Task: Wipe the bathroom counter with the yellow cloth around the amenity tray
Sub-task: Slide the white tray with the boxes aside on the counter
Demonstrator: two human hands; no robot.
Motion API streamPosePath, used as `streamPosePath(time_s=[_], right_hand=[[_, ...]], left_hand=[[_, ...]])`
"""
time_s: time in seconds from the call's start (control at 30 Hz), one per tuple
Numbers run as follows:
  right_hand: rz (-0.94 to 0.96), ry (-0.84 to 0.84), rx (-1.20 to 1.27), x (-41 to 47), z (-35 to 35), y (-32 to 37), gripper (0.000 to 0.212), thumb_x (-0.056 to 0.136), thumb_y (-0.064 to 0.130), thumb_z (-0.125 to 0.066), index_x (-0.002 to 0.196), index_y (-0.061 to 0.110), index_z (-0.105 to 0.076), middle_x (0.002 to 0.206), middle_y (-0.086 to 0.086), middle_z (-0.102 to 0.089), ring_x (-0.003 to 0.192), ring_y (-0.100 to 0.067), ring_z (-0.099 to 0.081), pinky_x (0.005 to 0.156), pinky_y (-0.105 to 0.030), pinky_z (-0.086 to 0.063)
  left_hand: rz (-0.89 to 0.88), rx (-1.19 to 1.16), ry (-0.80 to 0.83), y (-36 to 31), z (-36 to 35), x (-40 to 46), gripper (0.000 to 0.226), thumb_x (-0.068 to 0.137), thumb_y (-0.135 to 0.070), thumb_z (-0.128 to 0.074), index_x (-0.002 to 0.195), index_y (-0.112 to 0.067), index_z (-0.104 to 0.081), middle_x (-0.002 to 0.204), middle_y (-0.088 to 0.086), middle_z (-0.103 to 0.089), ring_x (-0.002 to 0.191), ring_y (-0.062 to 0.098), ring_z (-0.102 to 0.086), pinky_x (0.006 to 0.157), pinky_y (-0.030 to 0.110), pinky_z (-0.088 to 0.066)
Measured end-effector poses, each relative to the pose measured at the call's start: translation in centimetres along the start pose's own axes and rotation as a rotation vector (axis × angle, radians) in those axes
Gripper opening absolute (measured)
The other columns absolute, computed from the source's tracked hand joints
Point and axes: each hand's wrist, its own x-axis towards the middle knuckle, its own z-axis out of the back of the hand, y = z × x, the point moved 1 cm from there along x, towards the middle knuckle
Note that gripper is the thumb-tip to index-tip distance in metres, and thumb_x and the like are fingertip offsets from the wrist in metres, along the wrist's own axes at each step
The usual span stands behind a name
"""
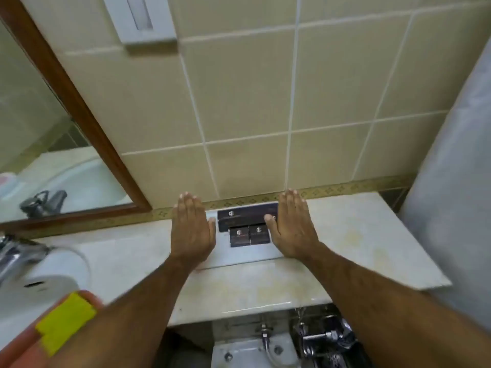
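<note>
The amenity tray (240, 254), a flat silvery rectangle, lies on the pale marble counter (345, 235) against the tiled wall. It carries one long dark box (244, 213) and two small dark boxes (249, 235). My left hand (192, 232) rests flat over the tray's left edge, fingers together and extended. At the tray's right edge my right hand (291, 225) lies flat, its thumb touching the long box. Neither hand holds anything. The yellow cloth (65, 321) lies folded at the lower left, on an orange-pink object beside my left forearm.
A white basin (50, 282) with a chrome tap (13, 257) sits at the left. A wood-framed mirror (79, 110) hangs above it. A grey-white surface (457, 181) bounds the counter's right end. Chrome pipes and valves (318, 335) show below the counter's front edge.
</note>
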Motion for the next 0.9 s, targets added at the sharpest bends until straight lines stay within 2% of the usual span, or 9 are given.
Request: streamPosePath(time_s=[0.13,0.2,0.23,0.3,0.37,0.43,0.67,0.77,0.9], right_hand=[[-0.123,0.080,0.029,1.1,-4.8,-1.7,0.072,0.100,0.046,-0.029,0.152,-0.002,-0.014,0.162,-0.022,-0.014,0.151,-0.036,-0.008,0.123,-0.046,-0.007],[-0.201,0.057,0.035,1.7,-5.8,-1.9,0.065,0.101,0.040,-0.035,0.149,-0.002,-0.022,0.159,-0.023,-0.024,0.147,-0.037,-0.019,0.122,-0.046,-0.014],[-0.227,0.017,0.018,2.2,-6.5,-1.9,0.058,0.099,0.035,-0.039,0.144,-0.002,-0.031,0.151,-0.025,-0.036,0.140,-0.038,-0.032,0.120,-0.046,-0.023],[-0.314,-0.066,-0.013,2.5,-6.8,-1.6,0.041,0.091,0.025,-0.053,0.125,0.002,-0.049,0.123,-0.020,-0.058,0.111,-0.034,-0.052,0.100,-0.043,-0.043],[-0.426,-0.089,-0.071,2.4,-6.9,-1.2,0.032,0.083,0.019,-0.063,0.113,0.007,-0.056,0.107,-0.015,-0.062,0.094,-0.028,-0.055,0.083,-0.039,-0.048],[-0.463,-0.062,-0.152,2.3,-7.2,-1.2,0.026,0.084,0.018,-0.062,0.109,0.009,-0.060,0.104,-0.013,-0.063,0.092,-0.026,-0.055,0.078,-0.036,-0.047],[-0.459,-0.025,-0.091,2.4,-6.6,-1.2,0.022,0.091,0.011,-0.055,0.110,0.008,-0.063,0.109,-0.012,-0.064,0.098,-0.026,-0.059,0.085,-0.035,-0.049],[-0.414,-0.026,-0.040,2.2,-4.9,-1.2,0.024,0.092,0.010,-0.052,0.113,0.008,-0.063,0.114,-0.011,-0.063,0.103,-0.027,-0.061,0.087,-0.035,-0.050],[-0.546,-0.032,0.145,-0.7,-1.2,-3.9,0.023,0.086,0.006,-0.058,0.108,0.007,-0.063,0.114,-0.013,-0.063,0.102,-0.030,-0.064,0.082,-0.036,-0.053]], left_hand=[[0.217,-0.042,0.158,1.8,-5.2,-1.4,0.055,0.088,-0.025,-0.044,0.134,0.006,-0.042,0.138,0.028,-0.048,0.130,0.042,-0.041,0.111,0.050,-0.034],[0.305,-0.092,0.169,1.9,-5.9,-1.9,0.041,0.087,-0.025,-0.046,0.119,0.000,-0.050,0.118,0.021,-0.059,0.110,0.036,-0.053,0.095,0.046,-0.044],[0.345,-0.089,0.172,2.0,-6.1,-1.8,0.035,0.087,-0.026,-0.047,0.113,-0.003,-0.053,0.110,0.018,-0.061,0.102,0.034,-0.055,0.087,0.045,-0.045],[0.396,-0.050,0.215,2.0,-6.2,-1.8,0.032,0.090,-0.031,-0.046,0.108,-0.007,-0.057,0.105,0.014,-0.061,0.097,0.030,-0.055,0.081,0.042,-0.046],[0.411,-0.034,0.227,2.0,-6.6,-1.7,0.033,0.094,-0.033,-0.042,0.107,-0.009,-0.060,0.104,0.011,-0.063,0.096,0.028,-0.056,0.081,0.041,-0.046],[0.425,-0.051,0.221,2.0,-6.9,-1.6,0.030,0.095,-0.030,-0.041,0.107,-0.010,-0.060,0.106,0.011,-0.064,0.098,0.028,-0.057,0.082,0.042,-0.046],[0.455,-0.141,0.264,2.6,-7.9,-0.9,0.025,0.088,-0.008,-0.047,0.108,-0.003,-0.060,0.110,0.017,-0.062,0.102,0.034,-0.054,0.088,0.043,-0.047],[0.379,-0.113,0.259,3.1,-7.6,-0.7,0.024,0.087,-0.009,-0.048,0.106,-0.005,-0.061,0.108,0.014,-0.064,0.100,0.031,-0.055,0.089,0.040,-0.046],[0.238,-0.090,0.171,1.3,-6.6,0.9,0.020,0.082,-0.004,-0.051,0.097,0.001,-0.063,0.099,0.020,-0.066,0.096,0.036,-0.058,0.091,0.044,-0.043]])
